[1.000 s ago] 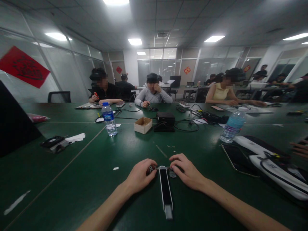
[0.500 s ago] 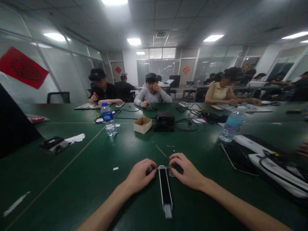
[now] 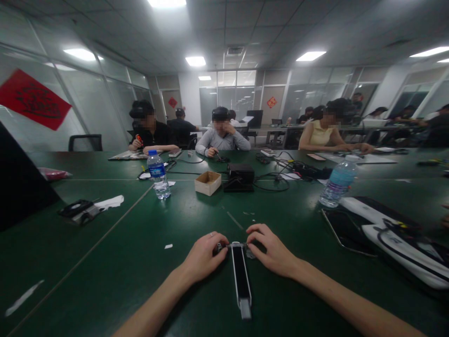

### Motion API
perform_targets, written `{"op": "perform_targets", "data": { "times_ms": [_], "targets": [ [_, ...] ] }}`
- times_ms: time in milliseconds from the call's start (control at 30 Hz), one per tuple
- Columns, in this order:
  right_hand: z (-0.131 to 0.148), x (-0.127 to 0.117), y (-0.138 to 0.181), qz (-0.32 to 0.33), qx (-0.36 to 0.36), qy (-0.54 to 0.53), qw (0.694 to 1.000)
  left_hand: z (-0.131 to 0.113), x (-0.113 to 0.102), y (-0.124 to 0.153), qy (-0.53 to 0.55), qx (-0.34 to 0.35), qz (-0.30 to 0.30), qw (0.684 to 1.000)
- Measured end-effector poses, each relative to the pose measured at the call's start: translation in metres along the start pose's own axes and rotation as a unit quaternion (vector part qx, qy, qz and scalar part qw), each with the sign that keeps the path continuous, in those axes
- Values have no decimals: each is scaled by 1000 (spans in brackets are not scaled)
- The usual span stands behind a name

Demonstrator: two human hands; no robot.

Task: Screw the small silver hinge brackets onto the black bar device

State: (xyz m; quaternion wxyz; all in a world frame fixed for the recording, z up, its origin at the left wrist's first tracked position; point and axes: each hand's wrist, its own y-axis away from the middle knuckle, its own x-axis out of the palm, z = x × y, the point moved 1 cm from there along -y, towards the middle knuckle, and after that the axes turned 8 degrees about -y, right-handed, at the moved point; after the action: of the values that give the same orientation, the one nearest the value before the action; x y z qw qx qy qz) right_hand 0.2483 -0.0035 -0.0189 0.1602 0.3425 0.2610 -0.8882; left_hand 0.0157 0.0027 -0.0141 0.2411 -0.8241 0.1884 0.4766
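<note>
A long, narrow piece (image 3: pixel 240 274) with a black face, a white frame and a pale grey tab at its near end lies on the green table in front of me. My left hand (image 3: pixel 205 256) is closed at the left of its far end, thumb and fingers around a small metal part (image 3: pixel 219 247). On the other side my right hand (image 3: pixel 271 250) pinches at the far end with bent fingers. What sits in that pinch is too small to name. A greyish, see-through bit (image 3: pixel 250 253) shows beneath its fingertips.
Beyond my hands stand a small open box (image 3: pixel 208 183), a black device (image 3: pixel 239 178) with cables, and a water bottle (image 3: pixel 158 174). At right are another bottle (image 3: pixel 338 182), a phone (image 3: pixel 347 232) and a white-and-black case (image 3: pixel 403 250). Several people sit across the table.
Both of my hands and the narrow piece stay almost where they were. The right fingertips have shifted very slightly. A person across at the right has moved a hand a little.
</note>
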Motion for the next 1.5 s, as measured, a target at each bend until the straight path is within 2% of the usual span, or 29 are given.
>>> {"op": "perform_targets", "data": {
  "times_ms": [367,500,600,733,867,933,1200,1333,1500],
  "targets": [
    [0,0,1,10,-3,-2,1000,-1,0,0,2,2,-5,1000],
    [-8,-1,-1,-49,10,49,998,-2,-1,0,-1,3,-7,1000],
    [-21,-3,-3,-85,50,123,987,-3,-2,1,-2,-1,-14,1000],
    [-35,-5,-6,-36,120,184,975,-3,-1,2,1,-1,-27,1000],
    [-34,-5,-8,39,141,189,971,-2,1,3,4,-1,-36,999],
    [-33,-5,-8,31,130,173,976,-1,1,4,4,-7,-36,999],
    [-36,-4,-5,-78,18,96,992,-1,0,6,-19,-6,-52,998],
    [-20,-4,-4,-115,-39,47,991,-2,0,7,-45,9,-76,996],
    [5,3,1,-109,-84,-22,990,-14,2,8,-73,66,-110,989]
  ]
}}
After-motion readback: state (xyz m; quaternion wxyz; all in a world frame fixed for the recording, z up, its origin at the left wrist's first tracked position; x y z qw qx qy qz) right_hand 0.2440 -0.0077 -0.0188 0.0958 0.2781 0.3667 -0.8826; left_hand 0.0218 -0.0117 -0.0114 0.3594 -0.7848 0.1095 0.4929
